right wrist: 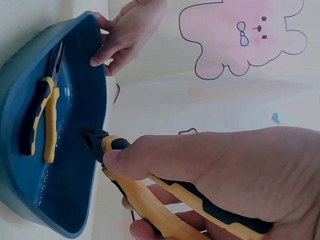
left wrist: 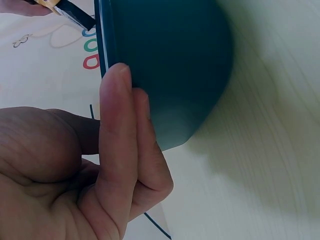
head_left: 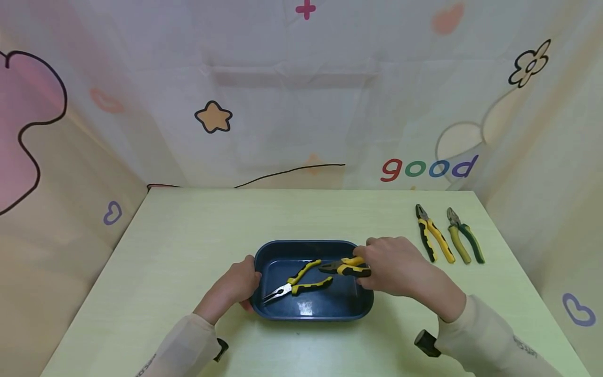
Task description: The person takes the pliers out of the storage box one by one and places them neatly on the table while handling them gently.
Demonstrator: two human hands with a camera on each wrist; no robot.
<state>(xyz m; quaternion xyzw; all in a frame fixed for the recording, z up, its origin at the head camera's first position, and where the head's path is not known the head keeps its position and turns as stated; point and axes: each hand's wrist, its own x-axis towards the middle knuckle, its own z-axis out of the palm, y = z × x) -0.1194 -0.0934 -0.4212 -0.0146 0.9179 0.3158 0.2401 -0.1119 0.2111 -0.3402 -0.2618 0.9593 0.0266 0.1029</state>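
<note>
Right hand over tray with pliers, left hand on rim

From my end: right hand [head_left: 391,267] grips the yellow-black pliers [head_left: 347,267], thumb up near the pivot, handles running back under the palm. Head of the tool points left, over the right part of the blue tray [head_left: 308,318]; it's dark and blurred on my right wrist feed, so I can't tell if its jaws are apart. Can't confirm contact with the tray either.

Left hand [head_left: 242,283] pinches the tray's left end, thumb at the inner side of the wall, fingers against the outside.

Inside the tray I've got long-nose pliers [head_left: 301,288] flat on the floor, nose toward the near left corner, handles spread to the right. The held pair sits near them, apart on the right wrist view.

Tray rests on the pale table [head_left: 188,235], near the middle. Off at the far right, I see two more tools side by side, heads away from the person: yellow pliers [head_left: 426,222] on the left, green pliers [head_left: 456,225] on the right. Behind, a printed curtain [head_left: 292,115] reads "good".
</note>
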